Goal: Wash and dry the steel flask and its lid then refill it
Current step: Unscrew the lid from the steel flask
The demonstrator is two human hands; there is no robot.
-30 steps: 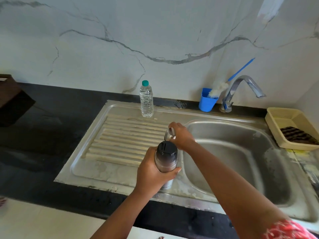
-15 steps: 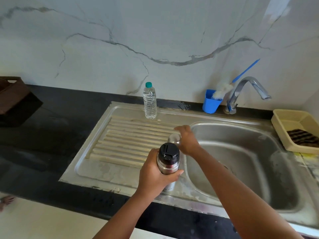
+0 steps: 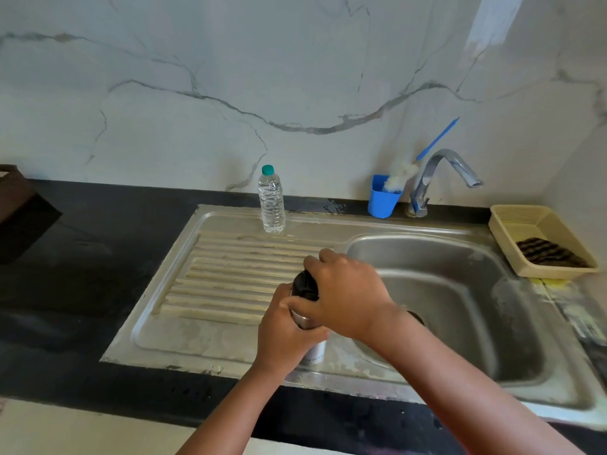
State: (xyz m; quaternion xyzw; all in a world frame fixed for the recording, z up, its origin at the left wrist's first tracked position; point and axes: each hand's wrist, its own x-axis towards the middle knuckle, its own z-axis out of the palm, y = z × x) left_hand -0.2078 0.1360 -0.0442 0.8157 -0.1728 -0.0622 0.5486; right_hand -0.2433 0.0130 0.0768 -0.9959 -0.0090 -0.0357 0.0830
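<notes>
Left hand is closed around the upright steel flask; its black stopper, at 12 o'clock, is gripped by right hand.

The right hand has come off the drainer onto the black lid. It now closes over the lid, just above the left hand's grip.

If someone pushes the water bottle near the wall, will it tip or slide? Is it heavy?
The water bottle is tall and narrow on a small base, so a push near its green cap would probably tip it. It looks nearly full, so likely fairly heavy for its size. Its thin ribbed plastic may give slightly under a squeeze, and once on its side it would probably roll.
</notes>
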